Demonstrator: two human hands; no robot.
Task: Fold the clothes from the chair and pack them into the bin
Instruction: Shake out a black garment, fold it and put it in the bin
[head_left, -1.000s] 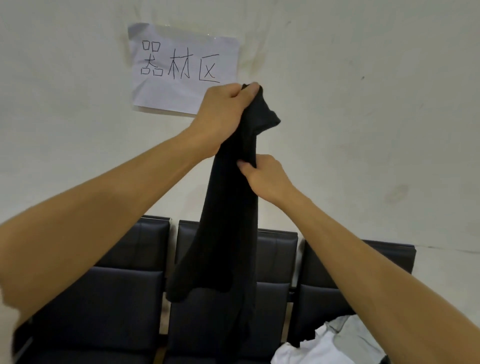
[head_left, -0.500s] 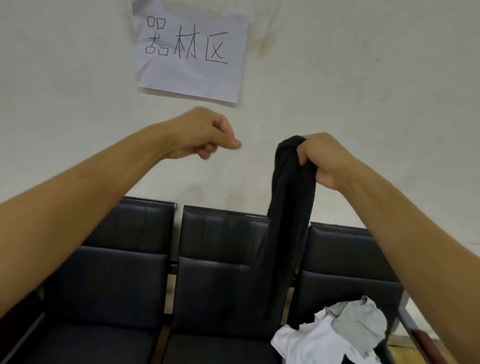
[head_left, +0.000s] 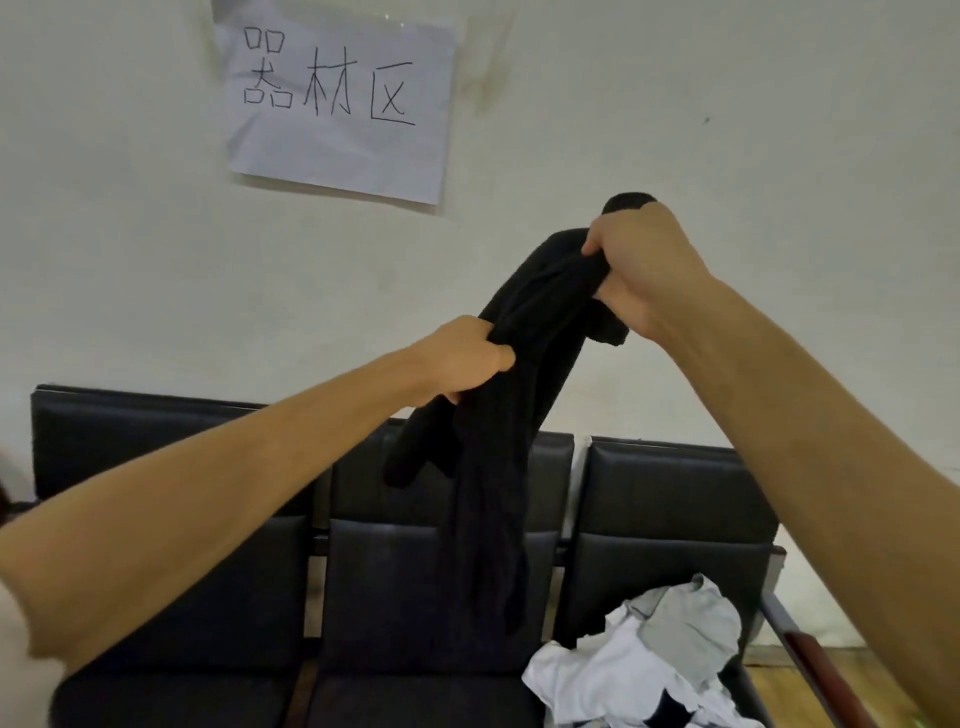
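- Black garment (head_left: 498, 467) held up in the air in front of the wall, bunched into a long rope-like hang, upper end high on the right, lower end dangling in front of the middle seat back.
- Right hand (head_left: 641, 270) gripping the top of the garment, fingers curled tight round the bunched cloth, a small dark tip poking out above the fist.
- Left hand (head_left: 462, 366) lower and to the left, fingers closed on the cloth partway down, a short fold drooping just beneath it.
- Stretch of fabric running on a slant between the two fists.
- Pile of white and grey clothes (head_left: 654, 670) lying crumpled on the rightmost seat, below and right of the hanging end, apart from it.
- Row of black chairs (head_left: 171, 519) standing against the wall, three padded backs side by side.
- Sheet of paper (head_left: 337, 98) with handwritten characters stuck on the pale wall (head_left: 779, 104), above and left of the hands.
- Strip of wooden floor (head_left: 841, 670) visible at lower right.
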